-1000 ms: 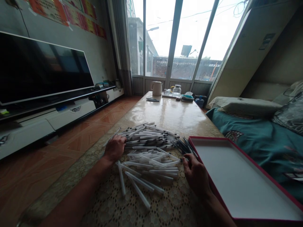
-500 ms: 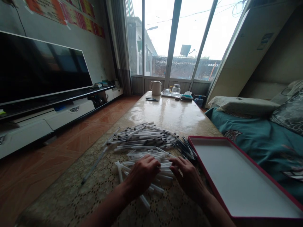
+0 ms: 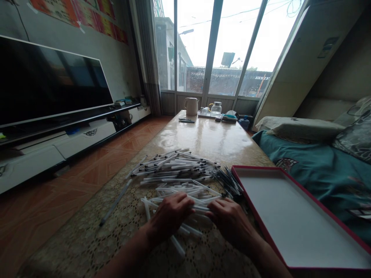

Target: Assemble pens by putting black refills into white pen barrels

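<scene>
A big heap of clear pen barrels (image 3: 176,172) lies on a lace cloth (image 3: 121,247) over the long table (image 3: 203,137). My left hand (image 3: 168,216) and my right hand (image 3: 232,222) rest side by side on the near part of the heap, fingers curled over a few barrels that run between them. A bundle of thin dark refills (image 3: 227,179) lies at the heap's right edge. One barrel (image 3: 116,202) lies apart to the left.
A shallow red-edged box lid (image 3: 292,216) with a white inside sits to the right. At the table's far end stand a white jug (image 3: 191,107), a glass pot (image 3: 216,109) and small items. A television (image 3: 49,83) is on the left, a bed (image 3: 319,166) on the right.
My hands came from the heap's two sides to its near middle, then slid slightly toward me. One barrel rolled out to the left.
</scene>
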`<state>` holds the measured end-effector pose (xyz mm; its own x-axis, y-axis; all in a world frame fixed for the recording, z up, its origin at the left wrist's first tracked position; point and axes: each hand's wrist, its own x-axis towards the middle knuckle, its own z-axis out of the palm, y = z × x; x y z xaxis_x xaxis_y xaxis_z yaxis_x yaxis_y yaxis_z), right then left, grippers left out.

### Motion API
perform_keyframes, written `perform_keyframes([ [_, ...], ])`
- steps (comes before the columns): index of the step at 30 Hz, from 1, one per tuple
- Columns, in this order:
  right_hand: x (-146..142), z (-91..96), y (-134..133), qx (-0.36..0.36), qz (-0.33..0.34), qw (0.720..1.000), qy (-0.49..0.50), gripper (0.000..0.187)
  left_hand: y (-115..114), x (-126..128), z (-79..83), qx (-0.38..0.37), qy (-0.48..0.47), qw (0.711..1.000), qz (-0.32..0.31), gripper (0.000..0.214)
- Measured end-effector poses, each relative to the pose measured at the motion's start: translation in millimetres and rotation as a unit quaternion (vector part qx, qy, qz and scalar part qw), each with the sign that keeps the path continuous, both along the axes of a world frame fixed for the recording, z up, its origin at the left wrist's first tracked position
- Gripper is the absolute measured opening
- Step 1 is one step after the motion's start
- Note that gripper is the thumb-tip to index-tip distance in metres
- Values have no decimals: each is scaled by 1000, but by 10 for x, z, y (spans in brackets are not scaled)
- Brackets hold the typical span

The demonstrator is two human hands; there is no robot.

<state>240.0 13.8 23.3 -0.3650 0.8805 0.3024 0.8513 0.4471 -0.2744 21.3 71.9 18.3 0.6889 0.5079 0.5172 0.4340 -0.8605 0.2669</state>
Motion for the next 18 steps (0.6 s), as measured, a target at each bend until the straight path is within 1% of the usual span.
perform_keyframes([
  [2,-51,39,-37,-32,14,999,4,27,-54,55,15,40,15,999,-13,17],
  [5,-98,65,-88,-74,36,995,50,29,-116,93,56,78,17,997,-13,18],
  [8,-111,38,-121,-92,53,991,83,34,-142,82,85,92,23,995,-29,22],
  [10,-116,-7,-127,-87,53,991,86,36,-144,66,90,86,31,995,-38,25],
  [13,-131,-60,-110,-60,37,996,63,35,-141,46,91,45,46,997,-30,28],
  [15,-148,-54,-89,-37,26,999,26,32,-139,38,103,-13,47,999,-18,28],
  [18,-178,9,-63,6,15,999,-43,27,-135,34,146,-110,29,993,-11,31],
])
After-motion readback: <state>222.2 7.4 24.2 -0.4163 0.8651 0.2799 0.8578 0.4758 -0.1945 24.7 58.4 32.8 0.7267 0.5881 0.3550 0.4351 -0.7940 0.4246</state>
